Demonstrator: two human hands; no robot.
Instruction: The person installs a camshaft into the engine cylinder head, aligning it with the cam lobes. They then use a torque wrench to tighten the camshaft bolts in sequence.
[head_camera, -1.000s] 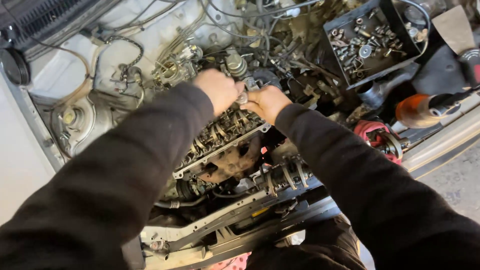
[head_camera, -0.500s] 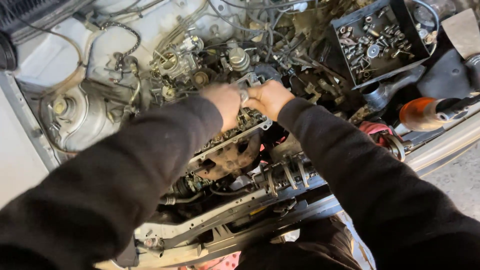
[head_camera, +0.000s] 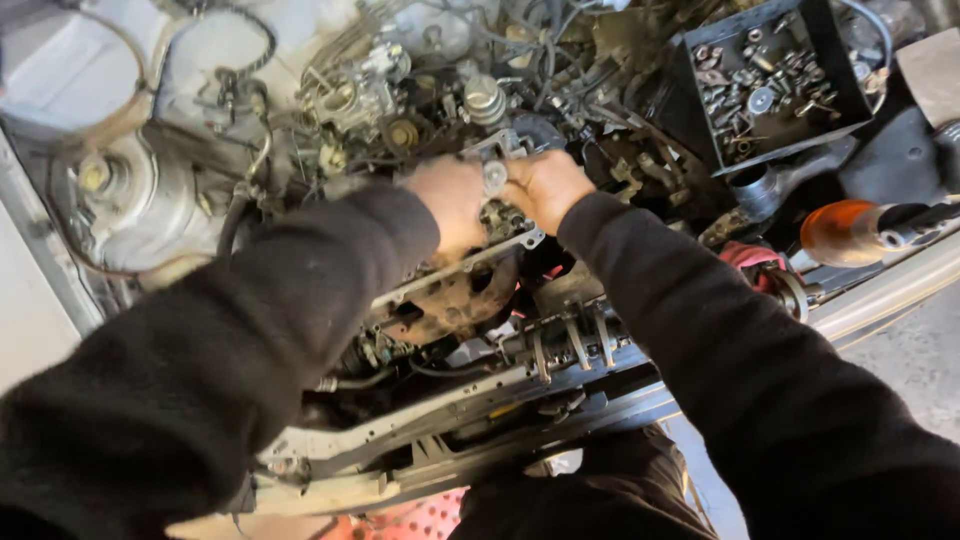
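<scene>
Small metal engine part (head_camera: 493, 172) sits atop the open cylinder head (head_camera: 450, 290), mid engine bay. Left hand (head_camera: 450, 203) & right hand (head_camera: 545, 188) both closed round it, knuckles touching. Black tray of bolts (head_camera: 775, 75) well apart, upper right

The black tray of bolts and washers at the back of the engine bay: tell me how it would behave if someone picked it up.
The black tray probably feels heavy for its size, since loose metal hardware covers its floor. It sits tilted on engine parts, so the pieces would likely slide and rattle toward one corner. Its walls look rigid, so it should hold its shape.
</scene>
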